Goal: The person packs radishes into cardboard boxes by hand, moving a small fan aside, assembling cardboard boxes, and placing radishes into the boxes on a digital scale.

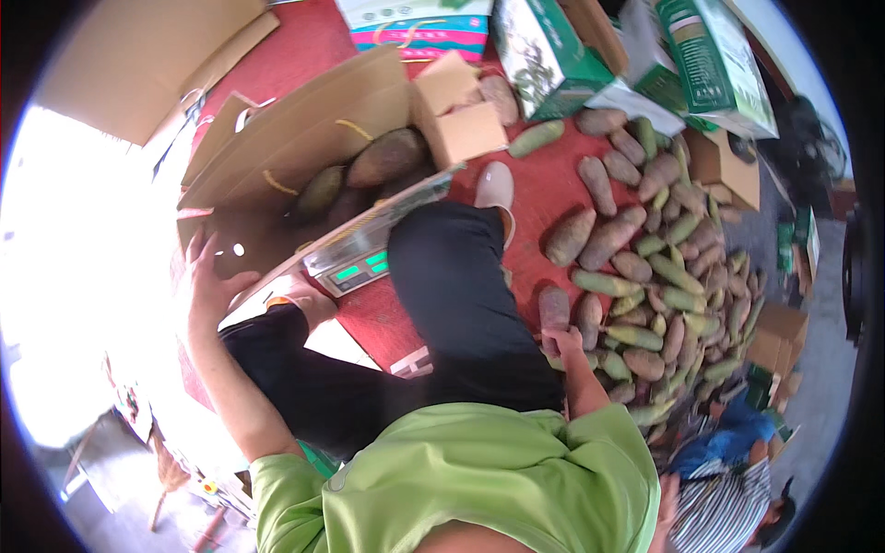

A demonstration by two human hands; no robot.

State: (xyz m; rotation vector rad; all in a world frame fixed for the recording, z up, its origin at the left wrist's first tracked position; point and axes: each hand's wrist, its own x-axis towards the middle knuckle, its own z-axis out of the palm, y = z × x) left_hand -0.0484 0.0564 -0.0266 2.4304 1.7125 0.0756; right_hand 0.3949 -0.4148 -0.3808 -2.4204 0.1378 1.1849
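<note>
My left hand (214, 282) is at the near left end of an open cardboard box (295, 138), fingers spread and thumb apart, touching its edge. Inside the box lie several large dark radishes (387, 157). A scale with lit green digits (355, 270) shows at the box's near side, by my knee. On my right, my right hand (564, 343) is closed around the lower end of a reddish-brown radish (554, 307). It is beside a big heap of green and reddish-brown radishes (636, 267), close to my thigh.
Red sheeting (535, 194) covers the floor. Green-and-white cartons (553, 64) stand at the far right, with a small open cardboard box (470, 129) nearer. Another large cardboard box (138, 55) is at the far left. A person in a striped top (724, 498) is at the lower right, past the heap.
</note>
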